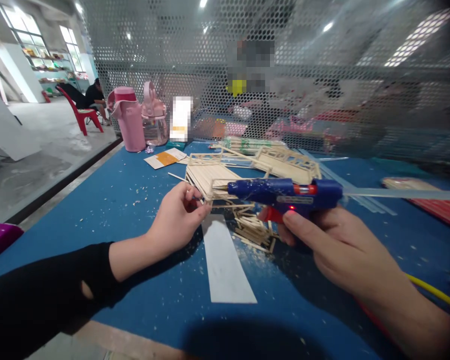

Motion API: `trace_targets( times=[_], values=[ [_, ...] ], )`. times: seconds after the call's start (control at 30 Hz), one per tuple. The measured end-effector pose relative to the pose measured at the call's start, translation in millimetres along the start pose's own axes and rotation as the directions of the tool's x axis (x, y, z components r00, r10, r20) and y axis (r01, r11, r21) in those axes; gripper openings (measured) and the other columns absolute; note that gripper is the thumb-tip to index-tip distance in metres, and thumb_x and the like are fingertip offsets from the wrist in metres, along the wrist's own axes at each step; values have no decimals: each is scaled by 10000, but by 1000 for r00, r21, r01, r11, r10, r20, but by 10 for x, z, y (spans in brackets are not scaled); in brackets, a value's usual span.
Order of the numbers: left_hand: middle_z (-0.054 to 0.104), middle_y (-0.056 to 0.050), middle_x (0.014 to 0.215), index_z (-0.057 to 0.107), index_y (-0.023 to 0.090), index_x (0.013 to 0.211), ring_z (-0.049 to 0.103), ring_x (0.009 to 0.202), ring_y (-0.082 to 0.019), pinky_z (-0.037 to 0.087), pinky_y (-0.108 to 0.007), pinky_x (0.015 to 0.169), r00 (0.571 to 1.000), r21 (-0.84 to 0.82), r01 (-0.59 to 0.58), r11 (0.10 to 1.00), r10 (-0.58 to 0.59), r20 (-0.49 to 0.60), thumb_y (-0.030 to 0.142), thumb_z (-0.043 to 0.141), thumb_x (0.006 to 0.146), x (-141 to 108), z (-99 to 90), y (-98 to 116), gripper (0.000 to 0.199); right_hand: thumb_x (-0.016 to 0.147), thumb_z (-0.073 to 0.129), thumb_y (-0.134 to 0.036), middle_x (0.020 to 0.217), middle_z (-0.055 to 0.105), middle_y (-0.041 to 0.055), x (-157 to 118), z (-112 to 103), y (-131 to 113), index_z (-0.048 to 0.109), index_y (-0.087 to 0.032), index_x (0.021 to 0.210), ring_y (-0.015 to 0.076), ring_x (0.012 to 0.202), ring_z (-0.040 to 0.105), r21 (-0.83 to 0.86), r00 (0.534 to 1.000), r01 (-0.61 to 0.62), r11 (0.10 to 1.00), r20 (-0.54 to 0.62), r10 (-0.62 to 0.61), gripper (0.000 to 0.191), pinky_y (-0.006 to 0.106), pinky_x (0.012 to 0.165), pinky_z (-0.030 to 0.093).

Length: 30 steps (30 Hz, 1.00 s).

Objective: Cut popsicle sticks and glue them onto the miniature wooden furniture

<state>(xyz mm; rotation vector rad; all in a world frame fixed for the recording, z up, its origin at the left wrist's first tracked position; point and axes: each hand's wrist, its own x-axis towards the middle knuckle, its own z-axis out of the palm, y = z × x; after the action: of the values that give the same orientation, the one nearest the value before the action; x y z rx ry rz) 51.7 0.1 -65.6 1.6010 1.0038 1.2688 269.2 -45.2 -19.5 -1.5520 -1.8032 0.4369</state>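
My right hand (333,240) is wrapped round a blue glue gun (285,194) with a red trigger and a lit red light; a clear glue stick (401,193) sticks out of its back. The gun's nozzle points left at the corner of a wooden stick frame (232,181). My left hand (182,215) pinches that corner between thumb and fingers. Behind it lies a flat panel of pale sticks (210,175). Below the gun is a pile of short sticks (255,230). A white strip (227,260) lies in front of my left hand.
On the blue table (97,215), a pink flask (130,120) and a clear bottle (154,122) stand at the back left, before a perforated metal screen (210,60). Another stick tray (285,164) lies behind the gun. Red packets (435,200) are at right. A person (95,97) sits far left.
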Motion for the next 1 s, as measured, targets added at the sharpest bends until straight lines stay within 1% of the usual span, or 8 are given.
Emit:
trace_targets(
  times=[0.17, 0.27, 0.43, 0.57, 0.73, 0.8, 0.9, 1.0],
  values=[
    [449, 55, 686, 377, 201, 730, 468, 592, -84, 367, -247, 555, 1000, -30, -9, 1000, 9, 4, 182, 607, 711, 3, -3, -31, 232, 691, 429, -786, 521, 549, 50, -3, 9, 7, 580, -208, 521, 197, 535, 504, -26, 1000, -12, 1000, -23, 11, 621, 351, 565, 417],
    [459, 49, 695, 366, 206, 724, 468, 590, -87, 368, -252, 555, 1000, -41, -16, 999, 17, 3, 182, 607, 707, 8, -2, -40, 243, 694, 416, -788, 533, 554, 54, -4, 6, 20, 605, -205, 559, 201, 542, 511, -30, 1000, -3, 1000, -17, 3, 627, 352, 557, 423],
    [445, 46, 693, 381, 203, 732, 489, 614, -103, 374, -262, 560, 1000, -14, -16, 1000, 16, 3, 186, 603, 716, 11, -5, -34, 223, 746, 415, -734, 500, 516, 38, -10, 5, 43, 541, -225, 510, 189, 535, 490, -54, 999, 40, 998, -25, -41, 575, 342, 565, 430],
    [464, 35, 716, 371, 204, 725, 496, 622, -104, 378, -265, 559, 1000, 0, -20, 1000, 20, 5, 190, 599, 717, 9, -9, -39, 228, 760, 429, -703, 515, 521, 34, -12, 13, 59, 589, -217, 598, 200, 567, 510, -45, 999, 46, 998, -24, -47, 536, 356, 598, 443],
    [470, 29, 730, 342, 211, 704, 499, 625, -102, 388, -267, 563, 999, 2, -36, 999, 36, 1, 195, 597, 712, 9, -7, -52, 256, 771, 434, -689, 497, 534, 33, -15, 23, 59, 638, -206, 670, 199, 536, 510, -38, 999, 39, 999, -10, -39, 534, 362, 589, 450],
    [473, 28, 735, 340, 212, 706, 498, 623, -101, 388, -266, 559, 999, 6, -33, 999, 33, 2, 196, 598, 710, 12, -5, -52, 259, 774, 431, -688, 495, 553, 40, -15, 19, 59, 647, -209, 656, 202, 528, 520, -58, 998, 62, 996, -20, -63, 538, 361, 584, 455],
    [489, 20, 761, 328, 214, 702, 494, 617, -97, 393, -267, 562, 1000, -2, -25, 1000, 25, 5, 191, 596, 709, 18, -4, -50, 269, 762, 442, -694, 549, 623, 67, -10, -10, 65, 680, -205, 649, 215, 526, 550, -110, 995, 87, 990, -48, -92, 555, 370, 563, 461],
    [498, 15, 775, 322, 214, 697, 484, 612, -93, 391, -265, 561, 1000, 1, -29, 1000, 29, -1, 185, 597, 710, 21, -3, -54, 277, 752, 452, -693, 553, 650, 84, -19, -47, 76, 657, -217, 525, 231, 516, 573, -156, 991, 125, 980, -34, -132, 566, 381, 535, 460]
  ],
)
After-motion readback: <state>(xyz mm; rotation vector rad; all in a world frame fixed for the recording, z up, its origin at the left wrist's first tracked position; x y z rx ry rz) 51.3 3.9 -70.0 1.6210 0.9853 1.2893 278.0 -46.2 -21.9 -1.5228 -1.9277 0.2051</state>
